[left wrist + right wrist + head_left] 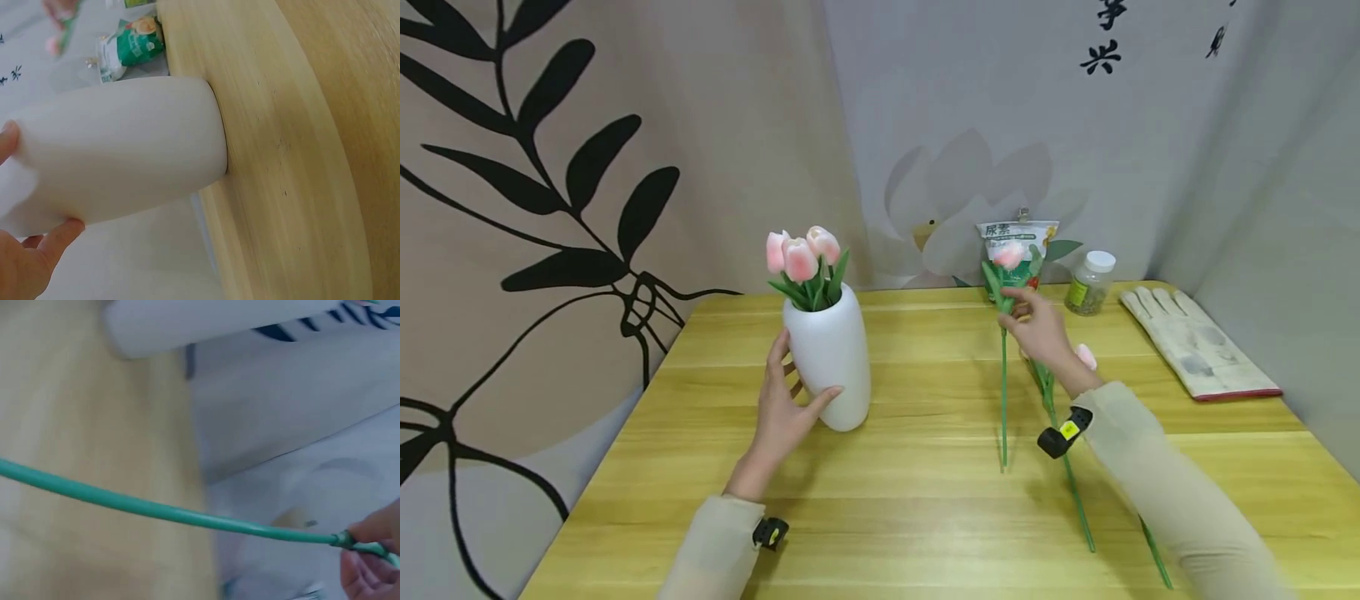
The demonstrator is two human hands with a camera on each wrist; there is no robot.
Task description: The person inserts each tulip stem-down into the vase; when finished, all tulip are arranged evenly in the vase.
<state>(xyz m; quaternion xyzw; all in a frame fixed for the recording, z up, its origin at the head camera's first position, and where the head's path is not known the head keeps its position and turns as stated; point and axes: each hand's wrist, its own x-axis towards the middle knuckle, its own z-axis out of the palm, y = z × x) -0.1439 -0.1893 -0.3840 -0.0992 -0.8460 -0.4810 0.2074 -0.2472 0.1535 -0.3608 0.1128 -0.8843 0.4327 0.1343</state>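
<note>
A white vase (pixel 831 367) stands on the wooden table, with several pink tulips (pixel 801 260) in its mouth. My left hand (pixel 786 408) holds the vase from its left side, thumb across the front; in the left wrist view the fingers (pixel 59 240) press on its white wall. My right hand (pixel 1037 325) pinches a single pink tulip (pixel 1004 375) just below its leaves. That tulip is upright, its long green stem (pixel 156 509) hanging down, as the right wrist view also shows. More tulips (pixel 1071 475) lie on the table under the right forearm, partly hidden by it.
At the table's back edge stands a green and white bag (pixel 1026 242) with a clip on top. Right of it are a clear jar with a white lid (pixel 1092 283) and a pair of pale gloves (pixel 1198 342). Printed curtains (pixel 760 125) hang behind the table (pixel 910 500).
</note>
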